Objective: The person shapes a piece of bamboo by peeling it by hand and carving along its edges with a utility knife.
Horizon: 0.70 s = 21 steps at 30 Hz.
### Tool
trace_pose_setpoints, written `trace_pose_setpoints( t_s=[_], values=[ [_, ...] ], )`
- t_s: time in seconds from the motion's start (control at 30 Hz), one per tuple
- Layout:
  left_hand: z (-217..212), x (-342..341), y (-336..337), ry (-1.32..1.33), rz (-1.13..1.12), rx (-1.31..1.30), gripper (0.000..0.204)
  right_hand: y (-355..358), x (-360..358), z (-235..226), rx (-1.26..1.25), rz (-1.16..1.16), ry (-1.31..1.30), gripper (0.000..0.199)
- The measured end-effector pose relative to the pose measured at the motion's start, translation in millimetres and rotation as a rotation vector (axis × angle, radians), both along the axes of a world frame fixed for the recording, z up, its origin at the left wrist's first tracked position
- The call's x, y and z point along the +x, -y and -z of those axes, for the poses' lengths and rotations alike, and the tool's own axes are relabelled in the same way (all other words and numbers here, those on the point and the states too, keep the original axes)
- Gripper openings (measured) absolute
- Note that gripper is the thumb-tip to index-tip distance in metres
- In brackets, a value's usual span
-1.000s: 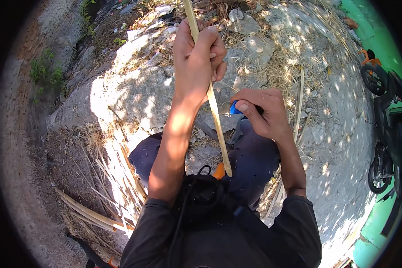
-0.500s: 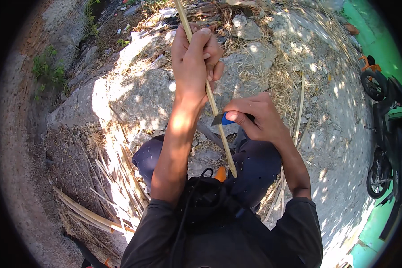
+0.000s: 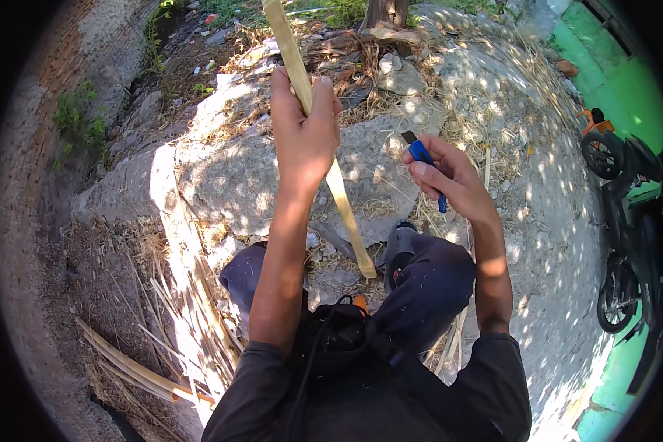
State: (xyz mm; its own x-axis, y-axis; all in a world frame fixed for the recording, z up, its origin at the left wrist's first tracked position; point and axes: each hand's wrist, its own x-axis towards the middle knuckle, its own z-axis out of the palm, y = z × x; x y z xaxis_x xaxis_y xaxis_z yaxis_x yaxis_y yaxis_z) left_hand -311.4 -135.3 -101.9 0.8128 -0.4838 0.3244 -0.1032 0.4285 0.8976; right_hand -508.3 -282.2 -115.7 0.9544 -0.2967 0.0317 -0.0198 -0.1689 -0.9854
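Observation:
My left hand (image 3: 303, 136) is closed around a long, flat bamboo strip (image 3: 346, 214). The strip slants from the top of the view down to a lower end between my knees, its broad pale face showing. Off to the right of it, my right hand (image 3: 449, 177) grips a blue utility knife (image 3: 421, 153). A short dark blade sticks out of the knife's upper end, pointing up and left, apart from the strip. The part of the strip inside my left hand is hidden by the palm and fingers.
A pile of split bamboo strips (image 3: 191, 295) lies at my left, with thicker curved pieces (image 3: 129, 368) beside it. Ahead runs a rough stone slab (image 3: 236, 173) with dry shavings. A tree trunk (image 3: 384, 13) stands at the far side. A dark motorbike (image 3: 630, 214) is at right.
The knife blade has left the strip, and my right hand has moved up and to the right. The strip has turned to show its broader face; my left hand is slightly lower.

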Motion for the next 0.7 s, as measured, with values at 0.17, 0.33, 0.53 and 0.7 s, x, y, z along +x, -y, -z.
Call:
trace_pose_setpoints(
  t_s=[0.17, 0.33, 0.53, 0.7],
  values=[
    [-3.7, 10.2, -18.9, 0.256, -0.228, 0.182, 0.022, -10.7, 5.2, -5.3, -0.211, 0.096, -0.078, 0.036],
    [-13.9, 6.8, -38.3, 0.125, -0.087, 0.127, 0.03, 16.6, 0.2, -4.1, -0.452, 0.294, -0.23, 0.06],
    [-20.9, 12.2, -58.0, 0.103, -0.092, 0.076, 0.03, 25.8, 8.0, 0.1, -0.982, 0.276, -0.425, 0.06],
    [-16.8, 23.0, -69.6, 0.044, -0.081, 0.021, 0.028, 11.3, 15.2, -5.9, -0.761, 0.196, -0.36, 0.054]
  ],
)
